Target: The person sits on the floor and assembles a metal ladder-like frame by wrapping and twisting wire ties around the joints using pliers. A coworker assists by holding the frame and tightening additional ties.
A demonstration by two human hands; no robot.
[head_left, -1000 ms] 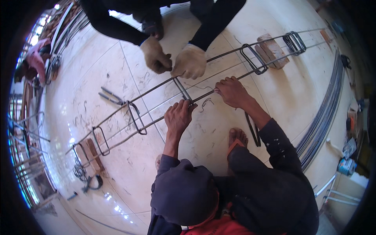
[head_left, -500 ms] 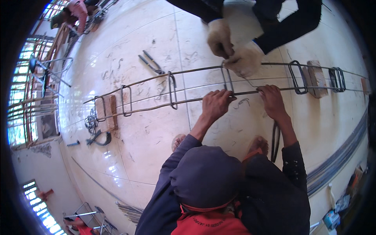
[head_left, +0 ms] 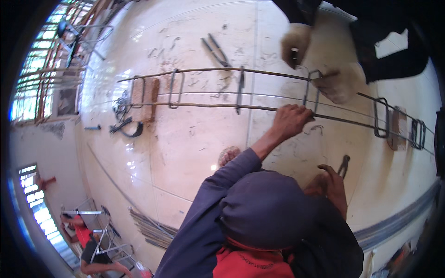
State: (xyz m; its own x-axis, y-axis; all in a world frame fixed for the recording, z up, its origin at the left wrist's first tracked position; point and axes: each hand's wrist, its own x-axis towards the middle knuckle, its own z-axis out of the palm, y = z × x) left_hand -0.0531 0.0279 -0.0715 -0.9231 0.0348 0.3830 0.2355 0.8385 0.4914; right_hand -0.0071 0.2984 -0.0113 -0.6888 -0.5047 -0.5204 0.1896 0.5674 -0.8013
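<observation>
My gloved hands come in from the upper edge over a long rebar frame. My left hand, at the picture's right, closes round the top of a square stirrup. A brown piece shows at its fingers. My right hand, at the picture's left, is closed just above that stirrup. A thin bent wire lies by its fingertips; what it grips is blurred. Across the frame, a capped co-worker's left hand holds the near bar below the same stirrup. The co-worker's other hand is beside black pincers.
Brick blocks prop the frame at both ends. Long-handled cutters lie beyond it. Bundled wire is at the left end. Rebar lengths lie lower right. Another person is at lower left, by a folding chair.
The view has shifted and turned. My right hand has drawn away from my left. The co-worker's right hand has left the bar and the wire, moving down beside the pincers.
</observation>
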